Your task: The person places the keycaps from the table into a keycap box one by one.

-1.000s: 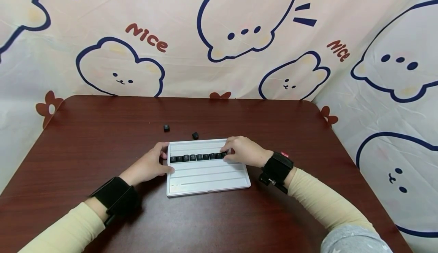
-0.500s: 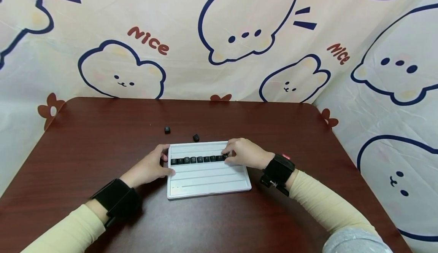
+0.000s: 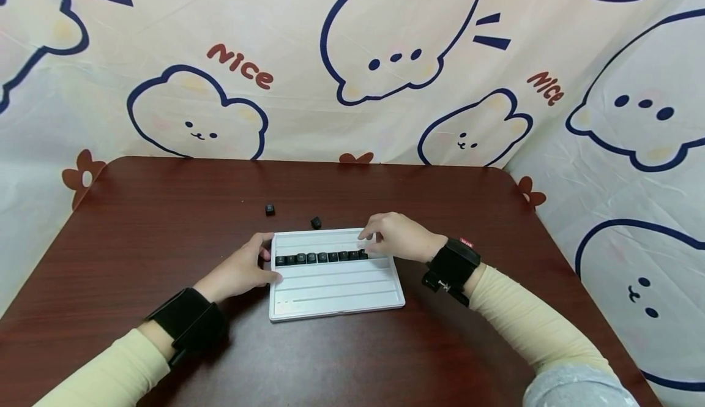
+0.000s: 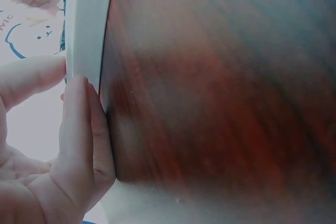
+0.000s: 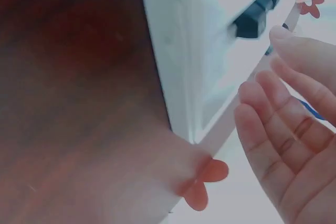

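A white ridged board (image 3: 341,295) lies on the table, with a row of black keycaps (image 3: 322,257) set along one of its grooves. My left hand (image 3: 239,266) holds the board by its left edge; in the left wrist view, thumb and fingers (image 4: 76,124) pinch that edge. Over the board's upper right part is my right hand (image 3: 404,237), just beyond the row's right end. Nothing sits between its fingers (image 5: 281,100) in the right wrist view, where the end keycap (image 5: 251,23) stands apart from the fingertips.
Two loose black keycaps lie behind the board: one keycap (image 3: 316,223) close to its back edge, another keycap (image 3: 270,210) farther left. The brown table (image 3: 165,211) meets a printed cloth (image 3: 297,119) at the back and sides.
My right hand has let go of the keycap at the row's right end, lifted and shifted slightly back and right. The left hand keeps its hold on the board.
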`<state>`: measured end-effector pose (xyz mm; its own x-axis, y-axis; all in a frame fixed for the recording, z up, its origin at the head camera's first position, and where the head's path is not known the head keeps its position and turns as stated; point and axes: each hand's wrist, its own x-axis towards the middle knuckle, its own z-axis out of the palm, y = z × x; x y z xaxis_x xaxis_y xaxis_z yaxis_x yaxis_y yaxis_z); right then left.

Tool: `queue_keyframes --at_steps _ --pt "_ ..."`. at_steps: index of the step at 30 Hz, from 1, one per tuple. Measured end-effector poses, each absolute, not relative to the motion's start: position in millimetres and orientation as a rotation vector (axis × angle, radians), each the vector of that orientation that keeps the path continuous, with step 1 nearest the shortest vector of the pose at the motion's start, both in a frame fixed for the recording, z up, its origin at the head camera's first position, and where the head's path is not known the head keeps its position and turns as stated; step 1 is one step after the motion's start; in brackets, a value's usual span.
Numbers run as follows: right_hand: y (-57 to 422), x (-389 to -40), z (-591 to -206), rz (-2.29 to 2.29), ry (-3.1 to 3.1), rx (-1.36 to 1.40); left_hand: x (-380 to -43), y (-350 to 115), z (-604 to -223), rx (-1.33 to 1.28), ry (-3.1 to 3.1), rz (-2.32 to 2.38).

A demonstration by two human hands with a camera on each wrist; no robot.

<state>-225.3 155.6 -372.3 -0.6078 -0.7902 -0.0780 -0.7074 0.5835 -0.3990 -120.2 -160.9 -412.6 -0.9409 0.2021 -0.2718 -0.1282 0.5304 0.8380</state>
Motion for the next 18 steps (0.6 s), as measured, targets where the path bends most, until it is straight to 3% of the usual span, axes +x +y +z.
queue_keyframes --at_steps 18 --pt "89 -266 -363 -0.427 2.441 -1.43 -120 -159 -413 0.036 2.444 1.359"
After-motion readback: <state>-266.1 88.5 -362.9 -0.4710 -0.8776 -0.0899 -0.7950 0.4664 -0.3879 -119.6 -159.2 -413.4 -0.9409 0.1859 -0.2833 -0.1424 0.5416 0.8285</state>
